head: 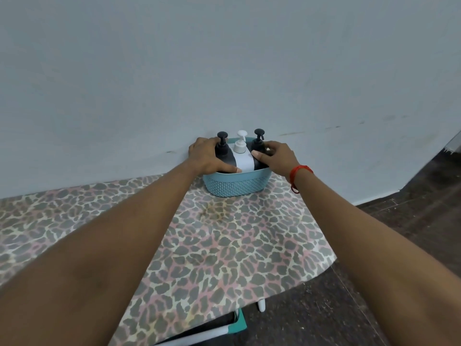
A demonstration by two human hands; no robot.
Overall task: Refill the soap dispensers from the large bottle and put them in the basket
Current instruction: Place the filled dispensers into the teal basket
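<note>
Three soap dispensers upright in teal basket (237, 187), far edge of worktop (224, 245), against wall (224, 71).
Bases hidden by basket rim & hands; fill levels impossible to tell. Left black dispenser (223, 152), white dispenser (243, 158) in middle, right black dispenser (258, 143), pump heads up. Left hand (207, 156) curled round left black dispenser, thumb across front. Right hand (279, 158) gripping right black dispenser, fingertips partly hidden. Red thread (298, 174) on right wrist. Leopard-print cover on worktop.

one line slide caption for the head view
Left hand grips a black dispenser, right hand the other black dispenser, white dispenser between, all in a teal basket on a patterned table.
</note>
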